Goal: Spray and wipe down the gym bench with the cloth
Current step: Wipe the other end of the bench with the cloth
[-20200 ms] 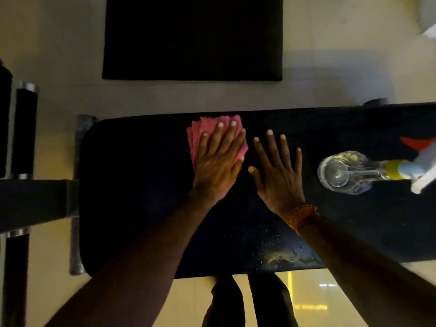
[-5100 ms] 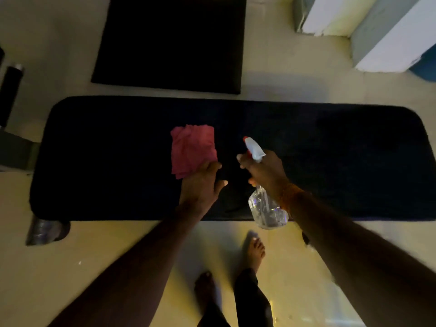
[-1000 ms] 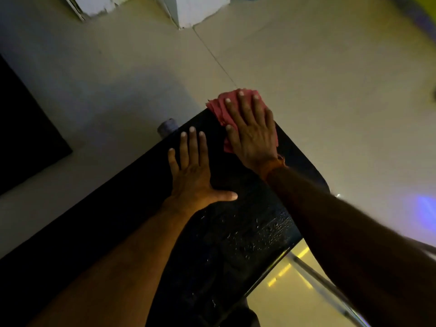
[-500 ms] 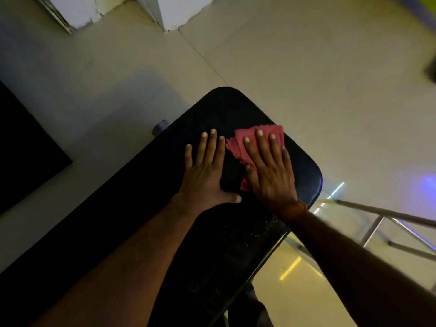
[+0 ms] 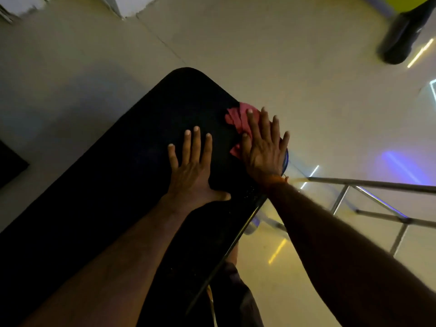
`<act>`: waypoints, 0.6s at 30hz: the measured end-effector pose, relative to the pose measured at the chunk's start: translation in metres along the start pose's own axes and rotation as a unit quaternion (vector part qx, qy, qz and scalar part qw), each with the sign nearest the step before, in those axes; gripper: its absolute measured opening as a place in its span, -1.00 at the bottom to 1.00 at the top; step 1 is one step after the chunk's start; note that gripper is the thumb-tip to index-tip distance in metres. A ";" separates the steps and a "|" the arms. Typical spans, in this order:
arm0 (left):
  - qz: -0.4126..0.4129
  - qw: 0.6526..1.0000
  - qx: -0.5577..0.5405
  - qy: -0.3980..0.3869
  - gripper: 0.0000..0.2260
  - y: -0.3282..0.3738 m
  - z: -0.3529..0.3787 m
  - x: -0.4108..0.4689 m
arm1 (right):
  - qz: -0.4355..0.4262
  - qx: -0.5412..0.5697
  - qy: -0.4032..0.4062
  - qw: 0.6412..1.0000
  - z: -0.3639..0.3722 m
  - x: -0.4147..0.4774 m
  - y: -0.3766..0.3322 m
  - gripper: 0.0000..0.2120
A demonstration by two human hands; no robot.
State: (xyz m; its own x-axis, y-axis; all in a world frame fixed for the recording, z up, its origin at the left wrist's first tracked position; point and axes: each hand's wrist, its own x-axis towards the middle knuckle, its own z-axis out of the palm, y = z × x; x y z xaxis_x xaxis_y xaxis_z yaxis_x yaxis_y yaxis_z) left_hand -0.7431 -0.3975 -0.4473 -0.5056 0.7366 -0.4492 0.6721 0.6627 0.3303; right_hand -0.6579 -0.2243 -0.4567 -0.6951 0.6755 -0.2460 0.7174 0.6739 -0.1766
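Observation:
The black padded gym bench (image 5: 132, 175) runs diagonally from lower left to its rounded end at upper centre. A red cloth (image 5: 237, 119) lies at the bench's right edge near that end. My right hand (image 5: 263, 145) presses flat on the cloth, fingers spread, partly over the edge. My left hand (image 5: 193, 168) rests flat and empty on the pad just left of it, fingers apart. Small droplets glisten on the pad near my right wrist. The spray bottle is out of view.
Pale tiled floor surrounds the bench. A metal tube frame (image 5: 368, 199) stands to the right, close to my right forearm. A dark object (image 5: 401, 36) sits at the upper right, a black floor mat (image 5: 9, 164) at the far left, white blocks (image 5: 127, 5) at the top.
My right hand has slid the cloth from the middle of the bench end out to its right edge. My left hand stays flat on the pad. The view has shifted slightly.

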 end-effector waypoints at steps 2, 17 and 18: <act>0.005 1.000 0.002 -0.009 0.40 0.000 0.001 0.000 | 0.024 0.021 0.024 0.999 0.006 -0.007 0.001 -0.45; 0.040 0.998 0.039 -0.035 0.34 0.018 0.011 -0.018 | 0.080 0.127 0.053 0.987 0.030 -0.109 0.010 -0.39; 0.050 0.997 0.042 -0.034 0.32 0.020 0.012 -0.020 | 0.087 0.126 0.040 0.987 0.029 -0.103 0.014 -0.39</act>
State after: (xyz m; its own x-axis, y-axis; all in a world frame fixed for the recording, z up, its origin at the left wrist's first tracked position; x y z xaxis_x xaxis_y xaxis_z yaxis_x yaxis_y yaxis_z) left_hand -0.7130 -0.4011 -0.4414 -0.3975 0.7863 -0.4730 0.7616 0.5702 0.3079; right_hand -0.5755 -0.2931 -0.4616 -0.5544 0.8029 -0.2190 0.8082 0.4565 -0.3720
